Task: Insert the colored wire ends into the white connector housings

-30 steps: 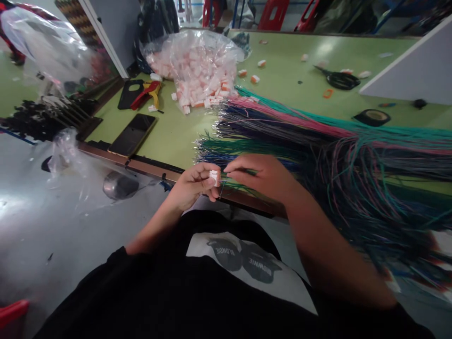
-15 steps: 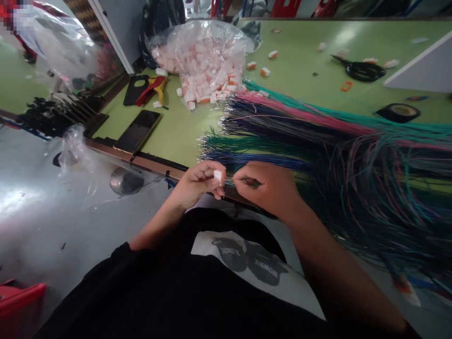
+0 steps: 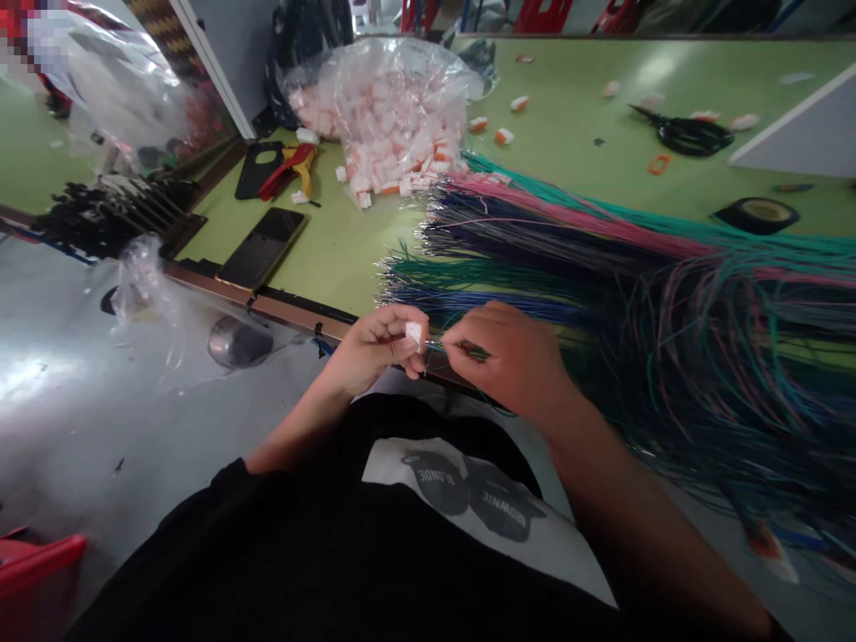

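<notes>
Between the thumb and fingers of my left hand (image 3: 378, 350) is a small white and orange connector housing (image 3: 414, 334). My right hand (image 3: 505, 352) pinches a thin wire (image 3: 433, 342) close to its metal end, right beside the housing's orange side. Whether the wire's tip is inside the housing I cannot tell. Both hands are over the table's front edge. Just beyond them lie bundles of blue wires (image 3: 495, 305) and green wires (image 3: 468, 269), their metal-tipped ends pointing left.
A clear plastic bag (image 3: 394, 107) full of white and orange housings lies at the back. Pliers (image 3: 291, 171) and a phone (image 3: 262, 250) rest on the left. Scissors (image 3: 692, 134) and a black tape roll (image 3: 755, 215) lie at right, beyond pink and teal wires (image 3: 575, 209).
The right hand has shifted very slightly, and the wire's metal end now shows between its fingertips and the housing. The left hand keeps the housing in the same place.
</notes>
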`<state>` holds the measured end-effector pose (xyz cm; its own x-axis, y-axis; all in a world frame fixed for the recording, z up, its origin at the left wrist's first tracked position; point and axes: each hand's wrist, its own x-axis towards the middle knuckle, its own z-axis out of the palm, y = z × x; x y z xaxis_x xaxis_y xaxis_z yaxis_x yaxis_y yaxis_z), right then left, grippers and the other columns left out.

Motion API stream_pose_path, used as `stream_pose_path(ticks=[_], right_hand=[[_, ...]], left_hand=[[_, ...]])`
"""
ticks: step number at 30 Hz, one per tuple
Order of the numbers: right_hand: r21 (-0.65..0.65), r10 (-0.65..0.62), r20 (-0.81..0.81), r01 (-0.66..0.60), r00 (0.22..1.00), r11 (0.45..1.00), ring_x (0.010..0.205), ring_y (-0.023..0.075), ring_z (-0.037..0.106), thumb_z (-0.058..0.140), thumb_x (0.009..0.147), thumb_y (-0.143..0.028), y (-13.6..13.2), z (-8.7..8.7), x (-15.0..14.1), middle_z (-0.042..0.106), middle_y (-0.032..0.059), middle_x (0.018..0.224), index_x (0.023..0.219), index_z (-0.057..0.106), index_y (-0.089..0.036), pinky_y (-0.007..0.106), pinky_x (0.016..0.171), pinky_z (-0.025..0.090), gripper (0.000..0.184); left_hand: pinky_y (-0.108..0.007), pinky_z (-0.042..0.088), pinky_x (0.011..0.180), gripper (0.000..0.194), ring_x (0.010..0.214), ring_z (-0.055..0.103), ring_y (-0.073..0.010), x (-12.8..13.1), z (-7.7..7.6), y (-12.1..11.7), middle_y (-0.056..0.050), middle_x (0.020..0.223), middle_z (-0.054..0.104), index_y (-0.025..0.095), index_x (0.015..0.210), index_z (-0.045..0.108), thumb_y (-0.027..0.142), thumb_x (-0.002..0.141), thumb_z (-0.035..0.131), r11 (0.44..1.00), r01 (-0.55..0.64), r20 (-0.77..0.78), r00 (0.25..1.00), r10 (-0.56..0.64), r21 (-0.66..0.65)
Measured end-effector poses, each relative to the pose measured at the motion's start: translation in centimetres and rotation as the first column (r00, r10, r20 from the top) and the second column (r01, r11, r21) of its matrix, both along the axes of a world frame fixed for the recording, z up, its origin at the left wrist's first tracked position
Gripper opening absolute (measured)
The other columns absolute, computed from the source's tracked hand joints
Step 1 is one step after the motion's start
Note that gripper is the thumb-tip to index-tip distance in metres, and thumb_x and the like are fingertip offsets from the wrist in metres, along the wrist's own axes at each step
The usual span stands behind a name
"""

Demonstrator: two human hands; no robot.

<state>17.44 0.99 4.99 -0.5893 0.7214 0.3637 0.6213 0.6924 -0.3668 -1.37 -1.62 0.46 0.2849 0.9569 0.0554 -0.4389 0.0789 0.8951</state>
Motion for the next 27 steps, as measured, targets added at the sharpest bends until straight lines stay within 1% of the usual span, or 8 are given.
stream_pose_path(ticks=[3, 5, 10, 15, 21, 22, 24, 27], right_hand=[[0.029, 0.038, -0.02, -0.038, 0.999, 0.999, 0.067, 0.0142, 0.049, 0.047, 0.079, -0.012, 0.0, -0.3, 0.0, 0.062, 0.0005, 0.065, 0.064, 0.058, -0.021, 0.028, 0.065, 0.034, 0.021], [0.034, 0.036, -0.026, -0.035, 0.999, 0.999, 0.068, 0.0147, 0.049, 0.047, 0.079, -0.011, -0.1, -0.4, -0.1, 0.062, 0.0005, 0.065, 0.063, 0.056, -0.021, 0.029, 0.066, 0.035, 0.021], [0.048, -0.003, -0.013, 0.004, 1.0, 0.999, 0.067, 0.0155, 0.047, 0.045, 0.08, -0.011, -0.5, -0.6, -0.6, 0.06, 0.0012, 0.061, 0.058, 0.051, -0.021, 0.03, 0.063, 0.033, 0.025], [0.051, -0.006, -0.046, 0.008, 0.999, 0.999, 0.063, 0.0141, 0.045, 0.046, 0.078, -0.01, -0.6, -1.1, -1.0, 0.057, 0.0, 0.058, 0.057, 0.051, -0.021, 0.028, 0.061, 0.033, 0.024], [0.088, -0.002, -0.01, 0.003, 1.0, 0.996, 0.065, 0.0145, 0.049, 0.047, 0.081, -0.012, -0.7, -1.8, -1.3, 0.058, 0.0017, 0.058, 0.056, 0.051, -0.021, 0.028, 0.059, 0.031, 0.027], [0.073, -0.004, -0.024, 0.006, 1.0, 0.997, 0.066, 0.0146, 0.05, 0.046, 0.082, -0.012, -0.6, -1.8, -1.3, 0.06, 0.0021, 0.06, 0.057, 0.053, -0.02, 0.028, 0.06, 0.032, 0.027], [-0.009, 0.003, -0.077, -0.004, 0.997, 1.0, 0.068, 0.0144, 0.053, 0.048, 0.083, -0.014, -0.4, -1.8, -1.1, 0.063, 0.0022, 0.066, 0.064, 0.058, -0.02, 0.027, 0.063, 0.035, 0.022], [-0.127, 0.0, -0.14, -0.018, 0.99, 0.992, 0.066, 0.0136, 0.052, 0.052, 0.079, -0.017, -0.1, -1.4, -0.7, 0.063, 0.0009, 0.068, 0.069, 0.06, -0.021, 0.026, 0.065, 0.037, 0.014]], left_hand=[[-0.016, 0.051, 0.051, 0.022, 0.055, 0.065, -0.0071, 0.1, 0.0, 0.0, 0.004, 0.07, 0.066, 0.016, 0.09, 0.062, 0.025, 0.077, 0.077, 1.0, 0.001, 0.03, 1.0, -0.001, -0.003], [-0.016, 0.051, 0.05, 0.023, 0.055, 0.065, -0.0071, 0.1, 0.1, 0.0, 0.004, 0.071, 0.066, 0.016, 0.091, 0.062, 0.026, 0.077, 0.077, 1.0, -0.004, 0.033, 0.999, 0.005, -0.011], [-0.017, 0.05, 0.049, 0.028, 0.052, 0.062, -0.0068, 0.1, 0.2, -0.1, 0.004, 0.069, 0.065, 0.016, 0.089, 0.062, 0.031, 0.074, 0.079, 1.0, -0.012, -0.016, 1.0, 0.012, -0.027], [-0.018, 0.05, 0.049, 0.032, 0.051, 0.062, -0.0075, 0.2, 0.2, -0.2, 0.004, 0.066, 0.066, 0.015, 0.09, 0.062, 0.034, 0.072, 0.081, 0.999, -0.032, -0.036, 0.999, 0.031, -0.025], [-0.018, 0.05, 0.048, 0.037, 0.051, 0.064, -0.009, 0.4, 0.3, -0.3, 0.004, 0.062, 0.066, 0.015, 0.094, 0.061, 0.035, 0.07, 0.082, 0.997, -0.065, -0.067, 0.996, 0.063, -0.035], [-0.018, 0.05, 0.048, 0.037, 0.05, 0.064, -0.0089, 0.5, 0.4, -0.3, 0.005, 0.061, 0.066, 0.015, 0.094, 0.061, 0.035, 0.07, 0.083, 0.997, -0.067, -0.064, 0.996, 0.064, -0.042], [-0.017, 0.051, 0.048, 0.036, 0.049, 0.064, -0.0086, 0.5, 0.5, -0.3, 0.004, 0.06, 0.066, 0.014, 0.092, 0.061, 0.033, 0.071, 0.082, 0.996, -0.066, -0.055, 0.997, 0.063, -0.055], [-0.017, 0.051, 0.047, 0.032, 0.049, 0.064, -0.0084, 0.5, 0.6, -0.3, 0.004, 0.062, 0.067, 0.014, 0.091, 0.062, 0.029, 0.071, 0.082, 0.996, -0.067, -0.027, 0.997, 0.066, -0.053]])
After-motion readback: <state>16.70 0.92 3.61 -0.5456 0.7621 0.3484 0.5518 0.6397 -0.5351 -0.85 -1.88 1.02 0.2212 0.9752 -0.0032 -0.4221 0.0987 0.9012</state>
